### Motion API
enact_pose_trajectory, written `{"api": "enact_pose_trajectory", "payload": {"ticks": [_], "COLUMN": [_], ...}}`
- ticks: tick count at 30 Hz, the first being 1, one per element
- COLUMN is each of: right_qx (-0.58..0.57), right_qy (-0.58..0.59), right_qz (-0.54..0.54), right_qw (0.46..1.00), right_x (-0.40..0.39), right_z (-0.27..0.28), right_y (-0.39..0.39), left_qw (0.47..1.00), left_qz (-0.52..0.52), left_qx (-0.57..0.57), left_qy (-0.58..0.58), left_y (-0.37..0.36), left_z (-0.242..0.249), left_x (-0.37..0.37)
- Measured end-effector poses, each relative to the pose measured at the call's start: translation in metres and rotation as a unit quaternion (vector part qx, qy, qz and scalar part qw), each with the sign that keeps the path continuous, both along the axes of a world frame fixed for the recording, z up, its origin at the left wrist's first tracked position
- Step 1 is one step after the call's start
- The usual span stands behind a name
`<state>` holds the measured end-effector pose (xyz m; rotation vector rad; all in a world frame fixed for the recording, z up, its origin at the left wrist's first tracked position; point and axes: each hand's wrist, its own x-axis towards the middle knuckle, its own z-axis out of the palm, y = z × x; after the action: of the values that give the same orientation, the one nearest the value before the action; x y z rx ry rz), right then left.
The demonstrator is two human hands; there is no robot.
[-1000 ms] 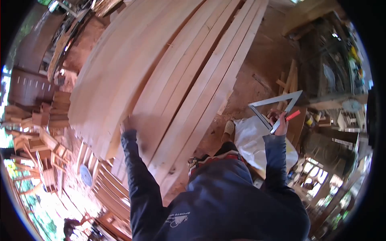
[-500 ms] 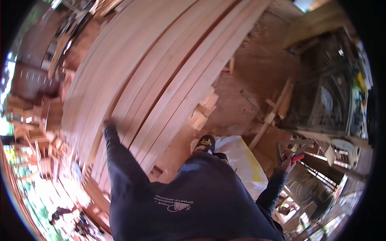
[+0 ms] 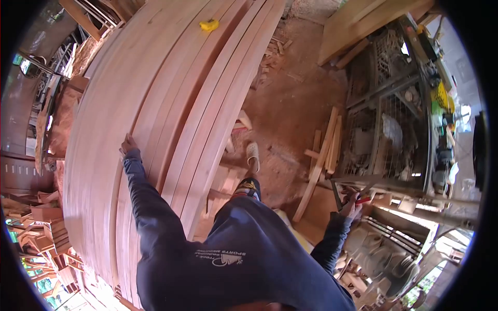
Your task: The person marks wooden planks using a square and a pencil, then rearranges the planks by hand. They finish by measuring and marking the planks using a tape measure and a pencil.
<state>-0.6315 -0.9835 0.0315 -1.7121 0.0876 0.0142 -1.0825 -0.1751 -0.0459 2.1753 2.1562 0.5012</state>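
My left hand [image 3: 128, 146] rests on the long wooden boards [image 3: 171, 109], at the seam where one board's edge stands beside another. Its fingers are slightly bent and spread against the wood. On the other side of my body, my right hand [image 3: 354, 206] is closed around a dark metal carpenter's square [image 3: 337, 196]. A short red pencil-like thing [image 3: 364, 200] sticks out of the same grip. Farther up the boards lies a small yellow object [image 3: 209, 25].
Offcut strips [image 3: 321, 160] lean on the sawdust-covered floor [image 3: 285, 114] at right. Beyond them stands a wire-mesh metal frame [image 3: 381, 114]. Wood blocks [image 3: 49, 223] pile up at lower left. My shoe [image 3: 249, 186] and a light clog-like shoe [image 3: 252, 151] show beside the boards.
The view has shifted, bringing the yellow object and the light shoe into sight. My left hand stays on the boards, and my right hand still holds the square.
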Motion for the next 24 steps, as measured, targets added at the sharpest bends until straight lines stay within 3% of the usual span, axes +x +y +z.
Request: {"api": "enact_pose_trajectory", "payload": {"ticks": [2,4,7,11,14,17,19,21,24], "right_qx": [0.003,-0.015,-0.065,-0.045,-0.177,-0.118,-0.109,-0.146,-0.178], "right_qy": [0.028,-0.018,-0.055,-0.133,-0.198,-0.275,-0.329,-0.431,-0.436], "right_qz": [-0.037,0.001,0.046,0.126,0.169,0.2,0.241,0.289,0.463], "right_qw": [0.999,1.0,0.995,0.982,0.949,0.933,0.906,0.842,0.751], "right_x": [0.066,0.123,0.21,0.36,0.437,0.506,0.563,0.633,0.659], "right_z": [-0.011,0.022,0.052,0.058,0.079,0.099,0.091,0.074,0.101], "right_y": [0.044,0.098,0.177,0.275,0.37,0.495,0.557,0.629,0.728], "left_qw": [0.999,0.995,0.997,0.995,0.994,0.993,0.994,0.991,0.981], "left_qz": [0.009,-0.007,0.022,0.058,0.058,0.092,0.109,0.13,0.176], "left_qx": [-0.002,-0.019,-0.021,-0.08,-0.092,-0.072,-0.033,0.033,0.035], "left_qy": [-0.052,-0.099,-0.064,-0.013,0.011,-0.006,-0.003,0.008,0.068], "left_y": [0.028,0.058,0.056,0.131,0.15,0.164,0.157,0.177,0.181], "left_z": [0.015,-0.006,0.047,0.042,0.05,0.053,0.036,-0.003,-0.003], "left_x": [0.075,0.112,0.216,0.339,0.402,0.442,0.444,0.432,0.439]}}
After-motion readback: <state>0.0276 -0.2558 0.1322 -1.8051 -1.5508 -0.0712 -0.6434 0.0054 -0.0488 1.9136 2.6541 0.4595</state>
